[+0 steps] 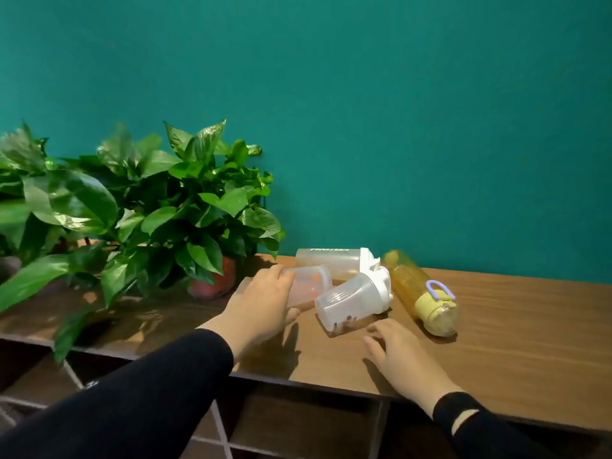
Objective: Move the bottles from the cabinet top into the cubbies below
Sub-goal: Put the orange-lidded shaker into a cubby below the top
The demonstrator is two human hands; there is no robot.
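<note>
A teal wall rises behind a wooden cabinet whose worktop carries four bottles lying on their sides, with open cubbies below its near edge. At the far left, leafy potted plants spread over the worktop, the nearest in a reddish pot. A person's arms in black sleeves reach in from the near side. A yellow bottle with a pale purple loop lies rightmost. Just left of it, a clear shaker bottle with a white lid rests tilted, near another white-lidded shaker lying farther back against the wall side. The left hand has its grip wrapped around a small clear bottle, which lies on the worktop touching the near shaker. The right hand rests flat on the worktop, its grip spread wide and holding nothing, fingertips just beside the near shaker's base.
</note>
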